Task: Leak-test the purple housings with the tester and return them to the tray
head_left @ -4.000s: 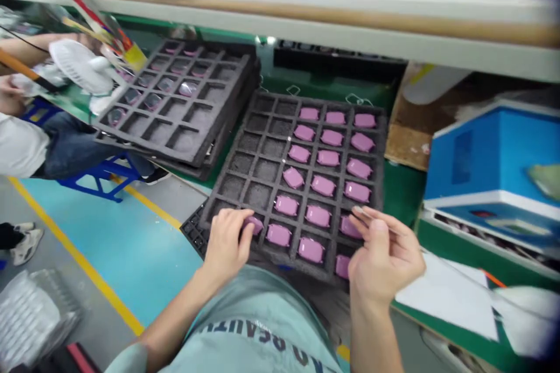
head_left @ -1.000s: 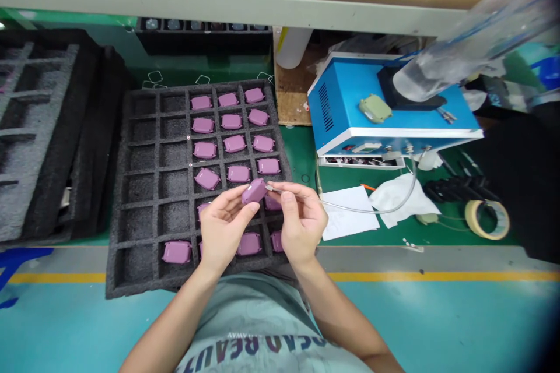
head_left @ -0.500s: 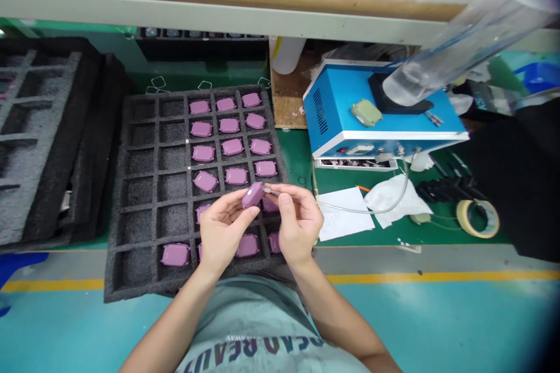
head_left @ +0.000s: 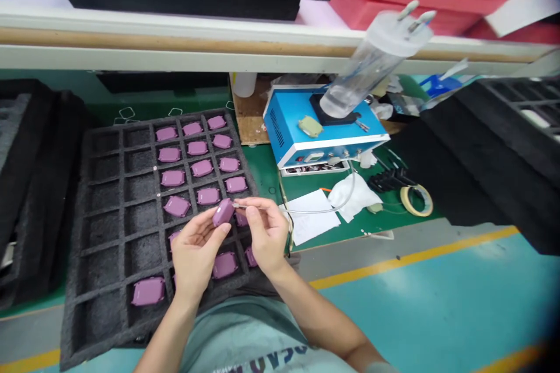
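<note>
Holding the purple case, left hand slants its long axis up-right.

Cases sat in the tray; paper lay right of it; a tube stood on the box behind the paper.

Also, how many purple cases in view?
19 purple cases: 12 in the far four rows of the tray, three each; two partly hidden in the next row; four in the nearest, one just a sliver; one in the left hand. Others may be hidden.
</note>
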